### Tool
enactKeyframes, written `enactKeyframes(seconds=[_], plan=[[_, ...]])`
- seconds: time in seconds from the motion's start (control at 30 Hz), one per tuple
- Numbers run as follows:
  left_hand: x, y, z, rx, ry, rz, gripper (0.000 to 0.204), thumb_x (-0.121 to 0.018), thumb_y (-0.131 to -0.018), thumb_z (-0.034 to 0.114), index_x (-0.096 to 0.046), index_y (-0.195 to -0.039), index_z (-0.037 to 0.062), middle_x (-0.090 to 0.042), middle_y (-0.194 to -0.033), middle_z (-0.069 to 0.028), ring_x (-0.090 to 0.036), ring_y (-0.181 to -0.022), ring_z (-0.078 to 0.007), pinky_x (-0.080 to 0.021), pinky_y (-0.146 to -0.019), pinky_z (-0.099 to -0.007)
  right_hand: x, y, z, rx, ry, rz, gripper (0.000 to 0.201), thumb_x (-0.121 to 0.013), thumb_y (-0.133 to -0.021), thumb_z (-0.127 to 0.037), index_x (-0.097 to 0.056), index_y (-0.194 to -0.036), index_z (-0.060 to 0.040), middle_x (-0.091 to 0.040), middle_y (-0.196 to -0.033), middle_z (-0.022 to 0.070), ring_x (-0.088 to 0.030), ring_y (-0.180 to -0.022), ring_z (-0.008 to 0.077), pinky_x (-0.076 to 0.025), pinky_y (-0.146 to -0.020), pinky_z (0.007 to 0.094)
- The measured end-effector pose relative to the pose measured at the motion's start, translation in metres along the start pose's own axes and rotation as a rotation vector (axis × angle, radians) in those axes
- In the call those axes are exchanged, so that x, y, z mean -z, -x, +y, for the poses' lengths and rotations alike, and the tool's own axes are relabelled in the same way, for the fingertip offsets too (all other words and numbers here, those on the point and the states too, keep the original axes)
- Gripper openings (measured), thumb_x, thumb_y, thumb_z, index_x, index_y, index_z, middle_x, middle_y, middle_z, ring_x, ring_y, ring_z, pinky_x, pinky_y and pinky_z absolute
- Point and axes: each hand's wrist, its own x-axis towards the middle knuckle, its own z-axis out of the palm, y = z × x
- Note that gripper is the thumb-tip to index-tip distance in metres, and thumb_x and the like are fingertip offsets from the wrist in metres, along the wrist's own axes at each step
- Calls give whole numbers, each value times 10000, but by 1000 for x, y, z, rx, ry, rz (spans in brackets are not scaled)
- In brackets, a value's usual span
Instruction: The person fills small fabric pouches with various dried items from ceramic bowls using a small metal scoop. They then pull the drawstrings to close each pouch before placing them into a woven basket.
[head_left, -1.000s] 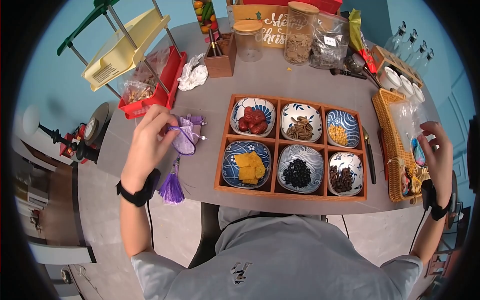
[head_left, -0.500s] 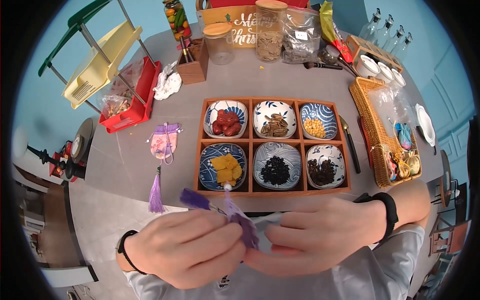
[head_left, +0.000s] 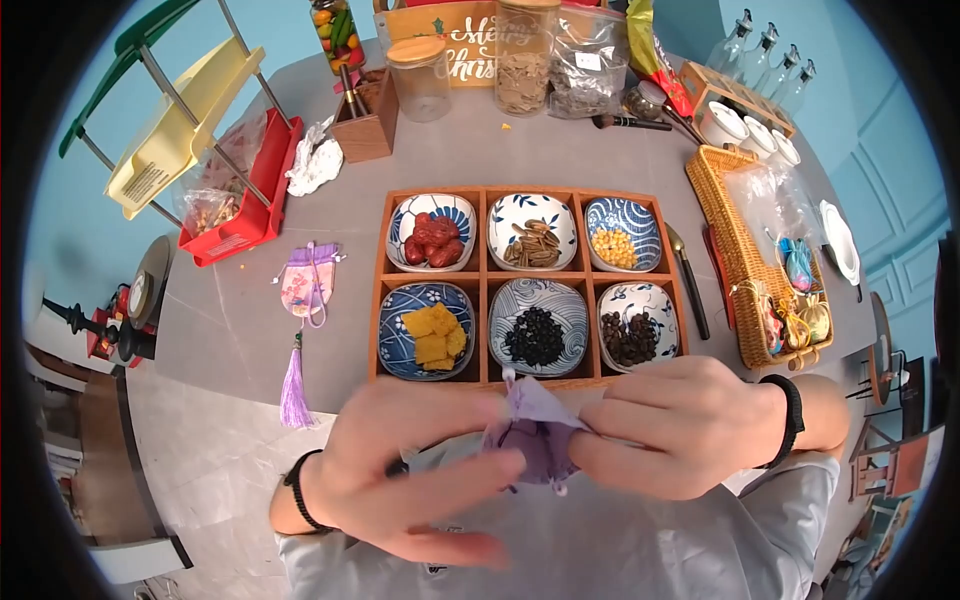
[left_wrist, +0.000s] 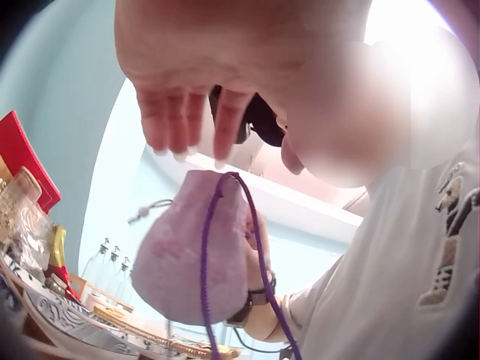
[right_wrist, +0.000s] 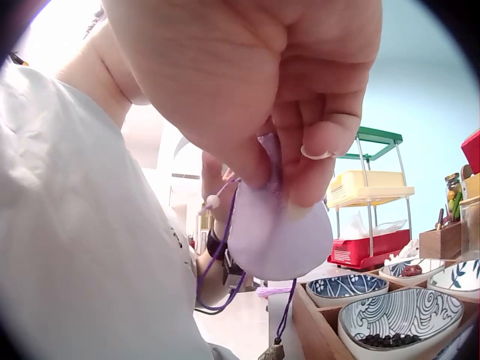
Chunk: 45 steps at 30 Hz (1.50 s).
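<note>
My right hand [head_left: 670,430] pinches the rim of a small lilac drawstring pouch [head_left: 545,405] between thumb and fingers, in front of the chest. The pouch's mouth gapes upward, showing its dark inside. Beside it, my left hand [head_left: 420,470] is blurred, its fingers spread and fairly straight; in the left wrist view its fingertips hover just above the pouch [left_wrist: 172,262]. A purple cord [left_wrist: 206,262] loops down from the pouch, with a white bead [right_wrist: 213,201] on a string. Another pink-and-purple pouch [head_left: 300,285] with a lilac tassel [head_left: 296,390] lies on the table at left.
Ahead sits a wooden divided tray [head_left: 482,300] of patterned bowls holding red dates, yellow pieces, black beans and other dry goods. A spoon [head_left: 690,290] and wicker basket [head_left: 720,200] lie to its right. A tiered rack [head_left: 240,235] stands left; jars [head_left: 420,95] stand behind.
The lilac pouch has come from the table's left to the chest, leaving another pouch there. My right hand came over from the basket side and grips it; my left fingers have since spread off it.
</note>
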Motion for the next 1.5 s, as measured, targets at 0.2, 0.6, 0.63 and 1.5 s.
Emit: enactKeyframes(seconds=[0.2, 0.6, 0.63, 1.5], plan=[[-37, 6, -13, 292, 351, 130, 1174, -1029, -518, 444, -429, -1454, 66, -367, -1501, -230, -459, -1337, -359, -494, -1021, -455, -2, -1, -1, 6, 69, 43, 196, -716, -722, -148, -631, -863, -41, -533, -770, 27, -553, -635, 132, -460, -515, 250], [-51, 17, -30, 392, 469, 14, 797, -935, -675, 62, -485, -1333, 51, -470, -1362, -169, -513, -1243, -282, -465, -1006, -371, 10, 2, 5, -188, 91, 138, 164, -730, -828, -94, -689, -963, -11, -625, -792, 56, -595, -604, 177, -503, -546, 278], [-47, 20, -32, 421, 465, 28, 785, -932, -672, 51, -487, -1318, 49, -483, -1347, -167, -526, -1225, -277, -462, -1008, -369, 19, 10, 14, -312, 118, 167, 147, -729, -864, -93, -684, -969, 0, -638, -790, 70, -604, -603, 194, -510, -562, 296], [39, 50, -42, 722, 393, 317, 911, -948, -626, 94, -398, -1351, 59, -509, -1279, -210, -573, -1162, -237, -630, -805, -333, 47, 133, 89, -1386, 464, -403, 218, -561, -1004, -210, -620, -1041, -3, -686, -812, 273, -672, -810, 478, -522, -745, 539]])
